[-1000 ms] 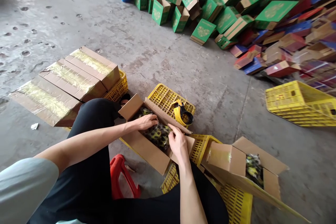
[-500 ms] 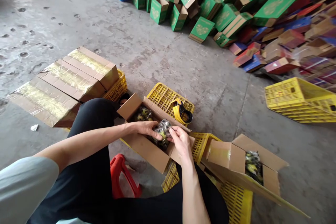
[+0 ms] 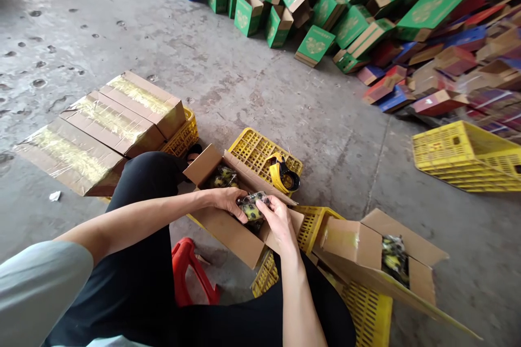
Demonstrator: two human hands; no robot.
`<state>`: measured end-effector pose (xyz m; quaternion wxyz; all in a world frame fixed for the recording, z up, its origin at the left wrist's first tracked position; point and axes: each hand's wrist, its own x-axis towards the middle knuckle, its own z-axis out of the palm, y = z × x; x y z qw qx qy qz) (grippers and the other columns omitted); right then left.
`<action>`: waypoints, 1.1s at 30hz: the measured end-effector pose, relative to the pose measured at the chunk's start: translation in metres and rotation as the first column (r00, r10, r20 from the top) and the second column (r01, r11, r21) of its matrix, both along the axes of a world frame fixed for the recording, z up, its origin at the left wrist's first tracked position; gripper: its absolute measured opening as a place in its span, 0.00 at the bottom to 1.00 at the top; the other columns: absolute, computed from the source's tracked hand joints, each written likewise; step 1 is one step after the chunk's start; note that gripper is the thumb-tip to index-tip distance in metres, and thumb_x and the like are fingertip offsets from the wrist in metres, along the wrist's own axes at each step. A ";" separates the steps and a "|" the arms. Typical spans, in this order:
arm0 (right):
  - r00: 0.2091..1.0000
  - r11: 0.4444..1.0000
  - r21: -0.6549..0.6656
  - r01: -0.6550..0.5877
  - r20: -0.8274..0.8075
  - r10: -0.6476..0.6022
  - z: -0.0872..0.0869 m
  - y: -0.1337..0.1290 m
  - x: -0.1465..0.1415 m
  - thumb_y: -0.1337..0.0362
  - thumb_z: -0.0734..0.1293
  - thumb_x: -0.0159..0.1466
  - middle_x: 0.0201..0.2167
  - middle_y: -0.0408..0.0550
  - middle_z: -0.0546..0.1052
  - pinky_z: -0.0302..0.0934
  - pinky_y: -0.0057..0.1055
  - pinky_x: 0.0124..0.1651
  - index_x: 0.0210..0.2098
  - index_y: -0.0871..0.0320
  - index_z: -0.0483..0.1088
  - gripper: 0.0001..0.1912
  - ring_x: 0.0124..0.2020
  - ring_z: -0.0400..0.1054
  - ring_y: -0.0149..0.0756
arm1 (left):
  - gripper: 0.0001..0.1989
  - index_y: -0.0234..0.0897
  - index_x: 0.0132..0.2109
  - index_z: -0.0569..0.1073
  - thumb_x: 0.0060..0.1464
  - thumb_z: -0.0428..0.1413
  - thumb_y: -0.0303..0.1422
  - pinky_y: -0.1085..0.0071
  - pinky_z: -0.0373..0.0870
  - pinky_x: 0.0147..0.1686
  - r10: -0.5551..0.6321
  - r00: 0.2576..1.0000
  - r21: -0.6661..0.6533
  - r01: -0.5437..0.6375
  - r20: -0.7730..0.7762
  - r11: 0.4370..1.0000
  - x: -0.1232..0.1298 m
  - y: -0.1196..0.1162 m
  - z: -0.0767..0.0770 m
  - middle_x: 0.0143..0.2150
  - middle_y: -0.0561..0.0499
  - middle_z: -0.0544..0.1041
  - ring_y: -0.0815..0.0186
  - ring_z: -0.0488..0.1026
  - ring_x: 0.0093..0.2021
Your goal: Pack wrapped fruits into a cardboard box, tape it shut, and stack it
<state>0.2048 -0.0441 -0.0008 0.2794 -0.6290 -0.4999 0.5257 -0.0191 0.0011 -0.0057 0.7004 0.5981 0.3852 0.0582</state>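
A clear plastic packet with dark and yellow-green pieces is held between both hands. My left hand grips its left end, and my right hand pinches its right end with the thumb on top. Directly beneath them lies an open cardboard box, its flaps spread out. More wrapped packets show inside that box at its far left end; the hands hide part of the rest.
Behind the box a yellow crate carries a yellow tape dispenser. Another open box stands at right. Taped boxes lie at left, a red stool below. Green cartons are heaped at the back.
The packet has turned flatter and more level between my hands, with its pieces more visible. My fingers have shifted slightly on it. The view has barely moved.
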 end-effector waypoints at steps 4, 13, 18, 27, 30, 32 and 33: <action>0.998 1.000 -0.005 -0.003 0.065 0.003 0.002 0.001 0.001 0.43 0.70 0.60 0.30 0.49 0.81 0.66 0.33 0.35 0.36 0.57 0.74 0.22 0.32 0.73 0.40 | 0.34 0.33 0.49 0.77 0.34 0.76 0.40 0.71 0.69 0.35 0.028 0.999 -0.056 -0.025 0.042 0.998 -0.002 0.001 -0.004 0.38 0.51 0.80 0.62 0.76 0.37; 0.992 0.994 0.088 0.068 0.102 -0.077 0.001 0.001 0.003 0.38 0.69 0.59 0.32 0.52 0.82 0.67 0.34 0.35 0.36 0.56 0.74 0.26 0.33 0.74 0.43 | 0.47 0.34 0.63 0.69 0.33 0.74 0.27 0.75 0.67 0.24 0.202 0.976 -0.362 -0.159 0.083 0.918 -0.004 0.000 -0.009 0.30 0.57 0.77 0.70 0.72 0.25; 0.984 0.984 0.129 0.124 0.110 -0.138 0.000 0.002 0.006 0.36 0.70 0.58 0.32 0.51 0.82 0.68 0.35 0.35 0.37 0.56 0.75 0.28 0.34 0.74 0.43 | 0.46 0.34 0.63 0.67 0.34 0.72 0.26 0.77 0.65 0.22 0.321 0.941 -0.482 -0.234 0.105 0.845 -0.004 0.000 -0.013 0.29 0.57 0.77 0.71 0.71 0.22; 0.985 0.994 0.036 0.103 0.137 -0.107 0.006 0.001 0.003 0.37 0.69 0.59 0.32 0.51 0.81 0.71 0.36 0.33 0.38 0.54 0.73 0.26 0.31 0.75 0.44 | 0.34 0.37 0.49 0.72 0.35 0.77 0.37 0.75 0.69 0.29 0.259 0.952 -0.518 -0.143 0.160 0.843 -0.005 0.000 -0.006 0.39 0.51 0.80 0.68 0.78 0.32; 0.990 0.994 -0.017 0.112 0.087 -0.111 0.009 0.000 -0.001 0.36 0.69 0.58 0.30 0.49 0.80 0.72 0.37 0.31 0.37 0.54 0.72 0.27 0.29 0.75 0.43 | 0.33 0.37 0.45 0.72 0.40 0.74 0.50 0.76 0.66 0.27 0.322 0.939 -0.505 -0.221 0.122 0.834 -0.003 -0.001 -0.001 0.36 0.51 0.79 0.69 0.76 0.30; 0.991 0.992 -0.036 0.118 0.063 -0.116 0.011 0.000 -0.003 0.35 0.70 0.57 0.29 0.49 0.80 0.72 0.36 0.31 0.37 0.53 0.72 0.28 0.29 0.75 0.43 | 0.33 0.36 0.43 0.72 0.40 0.73 0.54 0.75 0.62 0.24 0.311 0.946 -0.453 -0.239 0.091 0.859 -0.003 0.001 -0.001 0.30 0.53 0.77 0.71 0.72 0.26; 0.992 0.993 -0.038 0.116 0.059 -0.113 0.011 -0.001 -0.004 0.35 0.70 0.57 0.29 0.49 0.80 0.72 0.36 0.31 0.38 0.53 0.72 0.28 0.29 0.75 0.43 | 0.33 0.36 0.43 0.72 0.40 0.72 0.54 0.75 0.61 0.23 0.286 0.956 -0.425 -0.230 0.072 0.876 -0.004 0.003 -0.001 0.28 0.54 0.77 0.71 0.70 0.24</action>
